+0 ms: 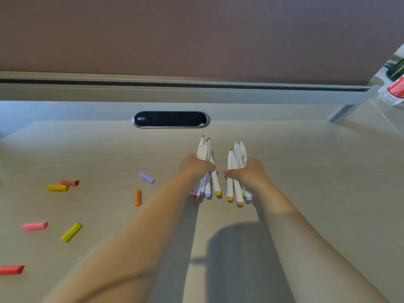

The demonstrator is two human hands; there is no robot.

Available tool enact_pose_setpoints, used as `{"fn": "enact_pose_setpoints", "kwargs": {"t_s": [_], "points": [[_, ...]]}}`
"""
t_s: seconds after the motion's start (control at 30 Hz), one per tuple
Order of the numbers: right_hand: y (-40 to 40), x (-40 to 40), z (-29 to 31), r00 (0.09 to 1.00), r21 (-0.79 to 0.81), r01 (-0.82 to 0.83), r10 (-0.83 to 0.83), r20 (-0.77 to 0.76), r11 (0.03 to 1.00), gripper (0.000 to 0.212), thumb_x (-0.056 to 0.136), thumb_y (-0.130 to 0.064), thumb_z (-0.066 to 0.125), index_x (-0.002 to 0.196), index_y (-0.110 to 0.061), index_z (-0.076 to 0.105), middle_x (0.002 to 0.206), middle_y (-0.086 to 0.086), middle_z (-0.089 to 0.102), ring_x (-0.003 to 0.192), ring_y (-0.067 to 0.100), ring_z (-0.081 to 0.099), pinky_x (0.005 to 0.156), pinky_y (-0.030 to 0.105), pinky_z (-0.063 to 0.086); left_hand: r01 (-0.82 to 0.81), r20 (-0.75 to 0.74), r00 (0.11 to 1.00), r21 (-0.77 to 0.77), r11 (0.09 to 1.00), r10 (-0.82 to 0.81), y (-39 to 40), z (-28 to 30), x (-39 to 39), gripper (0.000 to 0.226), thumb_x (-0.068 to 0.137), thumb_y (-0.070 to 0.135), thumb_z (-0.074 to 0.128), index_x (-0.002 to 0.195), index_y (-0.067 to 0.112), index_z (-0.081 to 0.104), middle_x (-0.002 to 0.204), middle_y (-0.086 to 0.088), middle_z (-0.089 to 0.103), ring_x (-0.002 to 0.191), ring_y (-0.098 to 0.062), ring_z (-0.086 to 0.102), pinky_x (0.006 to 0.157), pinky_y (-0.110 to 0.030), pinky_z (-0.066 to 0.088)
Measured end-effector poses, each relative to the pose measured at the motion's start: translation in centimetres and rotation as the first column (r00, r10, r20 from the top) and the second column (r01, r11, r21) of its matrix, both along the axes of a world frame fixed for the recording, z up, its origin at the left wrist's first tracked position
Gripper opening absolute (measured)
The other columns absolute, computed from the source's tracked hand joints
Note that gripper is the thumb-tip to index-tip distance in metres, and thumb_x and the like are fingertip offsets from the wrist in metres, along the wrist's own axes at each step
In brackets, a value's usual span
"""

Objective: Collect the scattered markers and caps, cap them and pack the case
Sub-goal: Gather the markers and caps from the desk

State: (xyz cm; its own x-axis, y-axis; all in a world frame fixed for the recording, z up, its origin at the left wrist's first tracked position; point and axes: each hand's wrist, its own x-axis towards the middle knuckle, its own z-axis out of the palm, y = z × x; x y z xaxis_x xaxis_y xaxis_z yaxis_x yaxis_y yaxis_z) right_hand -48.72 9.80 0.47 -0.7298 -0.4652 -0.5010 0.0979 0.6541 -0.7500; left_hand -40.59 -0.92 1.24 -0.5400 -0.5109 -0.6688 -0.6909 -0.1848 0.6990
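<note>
Two bundles of uncapped white markers, tips away from the camera, just beyond mid-desk. Left bundle (207, 171): reddish and purplish tips fanned at the far end, coloured end plugs in red, purple and yellow at the near end. Right bundle (235, 171): orange, yellow-green and pink tips, orange and lilac plugs nearest the camera. Left hand (194, 166) wrapped round the left bundle at mid-barrel, fingers curled over it. Right hand (249, 171) likewise closed round the right bundle, thumb pointing inward. Bundles close but apart, near ends on or just above the pale wooden desk (306, 171); cannot tell which.

Loose caps scattered well to the left: lilac cap (147, 178) nearest the left forearm, orange cap (137, 197) just below it, salmon cap (70, 182) touching or just beside a yellow cap (58, 187), pink cap (35, 226), yellow-green cap (71, 232), red cap (12, 269) at the left edge. No case in view.

Beyond the bundles, a dark oval cable port (171, 119) set in the desk, then a grey rail below a brown partition (196, 36). Far right corner: a clear bottle with a red label (394, 92), partly cut off. Forearm shadows across the near desk.
</note>
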Motion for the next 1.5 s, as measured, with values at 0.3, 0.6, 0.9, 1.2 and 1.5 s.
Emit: {"fn": "enact_pose_setpoints", "kwargs": {"t_s": [0.3,0.6,0.9,1.2,1.5], "points": [[-1.5,-1.3,-1.6,0.997,0.059,-0.011,0.015,-0.072,0.998,0.011,0.078,-0.007,0.064,0.086,-0.011,0.059,0.079,0.006,0.057,0.08,0.025,0.057,0.069,0.027,0.043,0.029,0.053,0.998,-0.09,0.996,-0.024,-0.1,-1.9,-1.7,0.027,0.078,0.013,0.063,0.067,0.017,0.039,0.07,-0.002,0.046,0.078,-0.025,0.052,0.074,-0.036,0.047],[-1.9,-0.9,-2.2,0.993,0.126,-0.019,0.034,-0.115,0.992,0.034,0.081,-0.017,0.062,0.112,-0.006,0.057,0.095,0.006,0.058,0.086,0.025,0.056,0.061,0.026,0.041,0.049,0.058,0.998,-0.278,0.959,-0.034,-0.3,-2.6,-1.1,0.016,0.084,0.018,0.058,0.091,0.011,0.045,0.07,-0.001,0.046,0.077,-0.025,0.051,0.07,-0.033,0.045],[-1.4,-1.1,-2.5,0.992,0.108,0.021,-0.007,-0.127,0.994,0.037,0.085,-0.017,0.061,0.116,-0.002,0.05,0.108,0.013,0.059,0.092,0.028,0.059,0.051,0.026,0.038,0.038,0.082,0.997,-0.328,0.944,-0.011,-0.6,-2.8,-0.5,0.03,0.082,0.029,0.066,0.095,0.012,0.045,0.079,-0.002,0.051,0.08,-0.022,0.052,0.069,-0.03,0.042],[-1.1,-1.4,-3.3,0.966,0.194,0.068,-0.016,-0.258,0.979,0.044,0.073,-0.02,0.07,0.109,0.002,0.055,0.112,0.018,0.06,0.102,0.033,0.06,0.085,0.038,0.051,-0.033,0.052,0.997,-0.274,0.961,0.049,-0.5,-2.1,-0.8,0.034,0.082,0.022,0.067,0.105,0.008,0.045,0.087,-0.008,0.05,0.068,-0.026,0.055,0.049,-0.034,0.048],[-0.6,-0.7,-2.3,0.942,0.298,0.096,0.01,-0.335,0.95,0.036,0.076,-0.02,0.063,0.107,-0.003,0.057,0.114,0.016,0.057,0.107,0.034,0.054,0.091,0.038,0.045,0.026,0.081,0.997,-0.414,0.91,0.008,-1.1,-1.9,0.8,0.039,0.085,0.016,0.059,0.121,0.005,0.046,0.123,-0.012,0.051,0.104,-0.027,0.052,0.077,-0.032,0.045]]}}
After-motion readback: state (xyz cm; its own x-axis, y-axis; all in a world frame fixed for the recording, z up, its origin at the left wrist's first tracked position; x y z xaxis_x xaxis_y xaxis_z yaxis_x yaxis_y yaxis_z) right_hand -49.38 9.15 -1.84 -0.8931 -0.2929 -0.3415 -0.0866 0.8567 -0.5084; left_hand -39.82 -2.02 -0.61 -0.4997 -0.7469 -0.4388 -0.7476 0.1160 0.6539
